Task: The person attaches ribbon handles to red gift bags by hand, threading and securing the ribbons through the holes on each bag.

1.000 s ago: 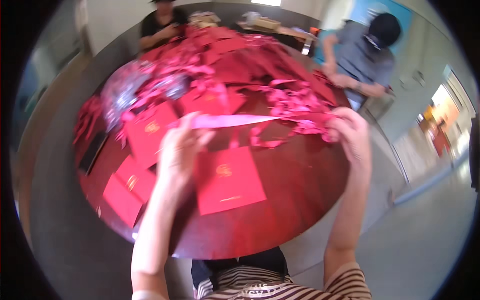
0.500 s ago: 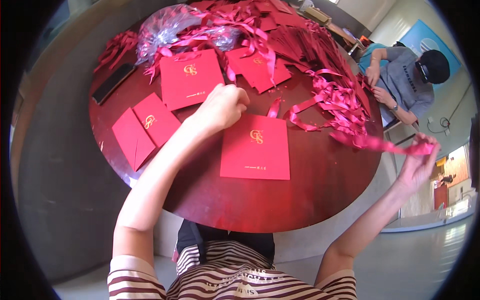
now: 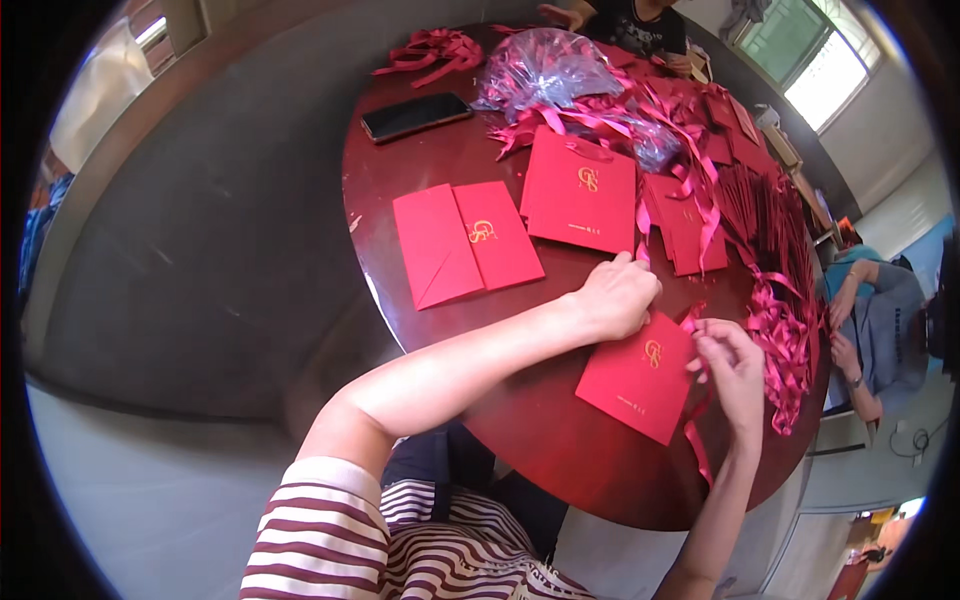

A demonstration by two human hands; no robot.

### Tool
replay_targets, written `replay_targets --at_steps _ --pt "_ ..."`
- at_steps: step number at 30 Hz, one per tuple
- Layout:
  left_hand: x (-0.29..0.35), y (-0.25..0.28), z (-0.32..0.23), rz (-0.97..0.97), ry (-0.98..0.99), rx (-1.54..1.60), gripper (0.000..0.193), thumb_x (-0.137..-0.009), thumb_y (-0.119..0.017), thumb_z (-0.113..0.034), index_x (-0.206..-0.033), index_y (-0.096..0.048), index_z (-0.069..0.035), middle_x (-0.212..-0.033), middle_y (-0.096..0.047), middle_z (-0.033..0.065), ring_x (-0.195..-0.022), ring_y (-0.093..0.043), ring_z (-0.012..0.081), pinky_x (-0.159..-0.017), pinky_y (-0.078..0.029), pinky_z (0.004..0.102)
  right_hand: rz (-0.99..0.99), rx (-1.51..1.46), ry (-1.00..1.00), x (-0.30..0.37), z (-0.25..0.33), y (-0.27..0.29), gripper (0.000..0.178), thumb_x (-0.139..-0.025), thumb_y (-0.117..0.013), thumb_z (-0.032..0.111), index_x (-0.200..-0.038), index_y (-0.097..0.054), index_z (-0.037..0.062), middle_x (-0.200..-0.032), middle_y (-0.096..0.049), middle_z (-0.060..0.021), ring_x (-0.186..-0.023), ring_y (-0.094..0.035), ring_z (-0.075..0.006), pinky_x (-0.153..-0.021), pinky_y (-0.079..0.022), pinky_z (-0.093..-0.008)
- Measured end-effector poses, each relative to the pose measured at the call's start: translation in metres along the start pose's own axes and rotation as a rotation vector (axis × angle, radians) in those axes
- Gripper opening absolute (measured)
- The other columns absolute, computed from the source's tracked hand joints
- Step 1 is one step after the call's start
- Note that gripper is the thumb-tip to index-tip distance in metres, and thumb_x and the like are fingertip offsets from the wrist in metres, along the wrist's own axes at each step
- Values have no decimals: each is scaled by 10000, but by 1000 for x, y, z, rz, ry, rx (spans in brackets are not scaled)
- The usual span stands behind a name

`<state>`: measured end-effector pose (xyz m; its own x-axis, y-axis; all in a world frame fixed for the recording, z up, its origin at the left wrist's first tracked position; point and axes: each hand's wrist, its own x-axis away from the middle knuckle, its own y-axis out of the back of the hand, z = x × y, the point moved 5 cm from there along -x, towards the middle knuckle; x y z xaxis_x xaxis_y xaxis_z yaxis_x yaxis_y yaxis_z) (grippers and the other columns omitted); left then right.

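Note:
A flat red paper bag (image 3: 630,390) with gold print lies tilted on the round table in front of me. My left hand (image 3: 622,297) is closed at its upper left corner; the fingertips are turned away, so what they grip is hidden. At the bag's upper right edge, my right hand (image 3: 732,365) pinches a pink-red ribbon (image 3: 697,450), whose tail hangs down beside the bag. Just beyond my left hand is a stack of red bags (image 3: 580,195) with a ribbon handle. Farther left rest two overlapping folded red bags (image 3: 480,240).
The dark red table (image 3: 520,400) also bears a black phone (image 3: 415,117), a clear plastic bag of ribbons (image 3: 550,70), a ribbon heap (image 3: 785,350) and rows of red bags (image 3: 755,210). One person (image 3: 640,28) sits across, another (image 3: 880,320) at the right.
My right hand has come in from the far right to the bag's top edge, bringing the ribbon. The bag is now turned askew. My left hand stays closed near it; the view has swung left.

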<state>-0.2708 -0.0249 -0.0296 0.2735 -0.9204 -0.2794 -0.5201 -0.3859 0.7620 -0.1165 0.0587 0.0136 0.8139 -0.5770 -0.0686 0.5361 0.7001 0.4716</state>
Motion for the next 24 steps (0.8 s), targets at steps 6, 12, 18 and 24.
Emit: replay_targets --at_steps 6,12,18,24 --pt "0 4 -3 -74 -84 200 231 -671 -674 -59 -877 -577 -19 -934 -517 144 -936 -480 313 -829 -421 384 130 210 -28 -14 3 -23 95 -822 -596 39 -854 -584 -50 -1018 -576 -82 -604 -592 -83 -503 -447 -187" --pt "7 33 -28 -268 -307 313 268 -658 -633 44 -880 -499 -23 -910 -465 139 -891 -454 320 -799 -389 387 -43 287 147 -2 40 -11 61 -804 -603 -5 -846 -597 -48 -1056 -579 -90 -643 -585 -73 -525 -449 -188" --pt "11 55 -70 -387 -530 236 267 -668 -610 77 -884 -487 -18 -917 -460 140 -889 -454 324 -802 -389 374 -254 466 421 34 80 3 109 -742 -607 -54 -850 -611 -51 -1035 -619 -161 -949 -593 -233 -828 -454 -301" --pt "20 62 -81 -326 -539 172 262 -667 -644 57 -889 -520 -5 -986 -452 149 -939 -466 311 -811 -414 369 -228 402 477 54 70 7 118 -743 -638 -42 -859 -619 -30 -1006 -613 -125 -822 -604 -160 -670 -476 -237"
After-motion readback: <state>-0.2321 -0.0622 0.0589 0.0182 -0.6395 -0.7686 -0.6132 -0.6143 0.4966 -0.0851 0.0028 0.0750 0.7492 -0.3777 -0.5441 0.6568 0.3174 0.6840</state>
